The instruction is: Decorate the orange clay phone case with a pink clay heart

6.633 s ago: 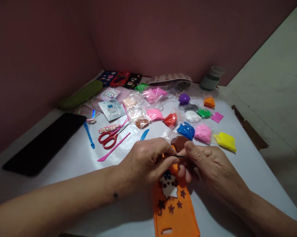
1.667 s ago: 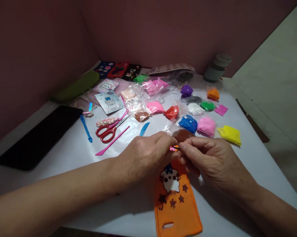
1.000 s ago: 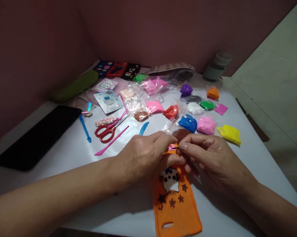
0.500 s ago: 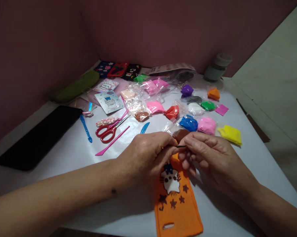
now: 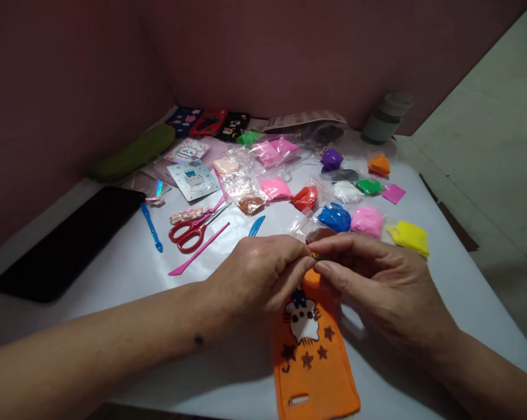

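Between my two hands is a thin black strand [image 5: 318,258], its ends mostly hidden by my fingers. My left hand [image 5: 263,268] pinches one end between thumb and forefinger. The other end is in the closed fingertips of my right hand [image 5: 372,280]. Below them lies an orange phone case [image 5: 322,382] with a small slot near its front end. On it are a white cat head [image 5: 303,324] with a dark blue bow, and several dark brown stars [image 5: 307,360]. My hands cover the case's far end.
Bags of coloured clay, among them blue [image 5: 334,217], red [image 5: 304,199] and yellow [image 5: 409,238], lie beyond my hands. Red-handled scissors [image 5: 188,234], a pink modelling tool [image 5: 199,249] and a black tablet-like slab [image 5: 70,245] are at left. A jar [image 5: 382,119] stands at the back.
My right hand's fingers have moved left along the strand, close to my left fingertips, and less of the strand shows. The left hand stays nearly still.
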{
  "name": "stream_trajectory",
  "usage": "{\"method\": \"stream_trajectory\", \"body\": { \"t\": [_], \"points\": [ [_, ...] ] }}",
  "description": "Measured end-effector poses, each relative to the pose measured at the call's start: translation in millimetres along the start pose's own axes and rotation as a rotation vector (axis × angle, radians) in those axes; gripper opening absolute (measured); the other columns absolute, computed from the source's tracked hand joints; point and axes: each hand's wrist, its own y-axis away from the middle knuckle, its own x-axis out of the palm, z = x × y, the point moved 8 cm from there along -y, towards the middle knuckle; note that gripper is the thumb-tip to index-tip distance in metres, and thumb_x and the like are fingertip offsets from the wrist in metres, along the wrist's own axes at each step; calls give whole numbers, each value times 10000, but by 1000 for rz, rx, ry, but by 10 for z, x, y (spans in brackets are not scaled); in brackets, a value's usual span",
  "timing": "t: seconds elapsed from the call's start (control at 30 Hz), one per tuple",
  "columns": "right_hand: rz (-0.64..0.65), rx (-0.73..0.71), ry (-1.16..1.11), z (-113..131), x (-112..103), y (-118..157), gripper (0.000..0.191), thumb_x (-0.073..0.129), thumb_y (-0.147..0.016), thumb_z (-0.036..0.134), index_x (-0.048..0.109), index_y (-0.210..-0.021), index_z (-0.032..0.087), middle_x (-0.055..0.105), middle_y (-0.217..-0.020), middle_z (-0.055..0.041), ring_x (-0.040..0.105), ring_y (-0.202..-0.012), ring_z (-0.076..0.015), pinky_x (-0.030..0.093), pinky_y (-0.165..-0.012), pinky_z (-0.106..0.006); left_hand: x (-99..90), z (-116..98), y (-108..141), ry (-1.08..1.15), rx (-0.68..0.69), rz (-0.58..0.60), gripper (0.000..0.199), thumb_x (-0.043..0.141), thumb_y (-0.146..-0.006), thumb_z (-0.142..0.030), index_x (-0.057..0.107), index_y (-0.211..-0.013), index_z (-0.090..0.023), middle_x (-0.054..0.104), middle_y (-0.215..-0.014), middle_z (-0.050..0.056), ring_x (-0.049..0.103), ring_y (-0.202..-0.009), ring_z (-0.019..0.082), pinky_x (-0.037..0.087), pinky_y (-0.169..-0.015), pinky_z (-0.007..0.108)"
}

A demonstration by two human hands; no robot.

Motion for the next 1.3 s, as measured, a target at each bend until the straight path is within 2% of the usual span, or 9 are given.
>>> {"method": "stream_trajectory", "body": {
  "t": [0.13,0.3,0.43,0.6,0.67,0.77,0.9,1.17,1.3],
  "points": [
    [-60,-79,128,85,-54,17,91,707,-806,191,755,-835,263,730,-889,-11,670,-817,-154,550,-678,-234,7,39,-30,142,-84,54,241,488,-904,-142,636,-716,-117,542,-565,-42,488,-499,45,357,-466,124],
    [-79,-35,148,40,-84,14,34,706,-814,250,714,-783,237,684,-726,12,584,-525,-95,483,-504,-220,59,133,-38,267,-254,140,328,433,-935,-215,630,-688,-124,490,-543,-38,462,-500,65,360,-453,148],
    [-93,-5,139,7,-83,10,131,699,-818,276,678,-701,220,604,-572,30,535,-483,-89,440,-462,-202,75,194,-17,282,-326,152,336,439,-944,-245,644,-705,-130,492,-549,-37,461,-507,70,366,-450,155],
    [-133,13,110,-15,-93,9,182,708,-798,295,661,-644,210,558,-534,35,470,-446,-77,397,-408,-190,51,185,-21,324,-273,101,357,449,-950,-269,653,-689,-137,460,-506,-56,420,-448,51,321,-386,136],
    [-141,2,112,-5,-96,6,195,712,-791,295,654,-626,209,532,-514,42,442,-436,-73,391,-407,-189,60,167,-28,388,-261,104,320,472,-943,-271,681,-739,-138,540,-540,-45,476,-473,54,358,-409,129],
    [-137,-20,142,22,-94,2,199,708,-793,274,646,-615,210,529,-529,44,441,-456,-71,392,-427,-185,114,170,-19,464,-313,149,163,592,-878,-248,705,-863,-131,671,-671,-8,589,-576,86,454,-499,151],
    [-103,20,183,8,-80,2,213,692,-805,288,624,-620,209,556,-578,33,472,-497,-89,384,-443,-209,108,149,-3,413,-284,93,136,700,-780,-170,680,-901,-112,648,-652,-21,565,-538,76,440,-474,148],
    [-4,78,145,-22,-21,1,230,693,-816,319,632,-627,204,541,-586,39,470,-514,-80,383,-470,-201,41,67,-7,223,-107,-5,96,585,-833,-93,673,-836,-132,692,-711,-2,612,-602,79,458,-538,162],
    [-4,96,64,-60,-48,10,285,638,-864,432,665,-688,209,604,-670,12,533,-561,-97,421,-511,-218,16,101,-17,251,-147,0,95,604,-825,-87,691,-814,-123,685,-699,1,615,-605,78,455,-535,157]
  ]
}}
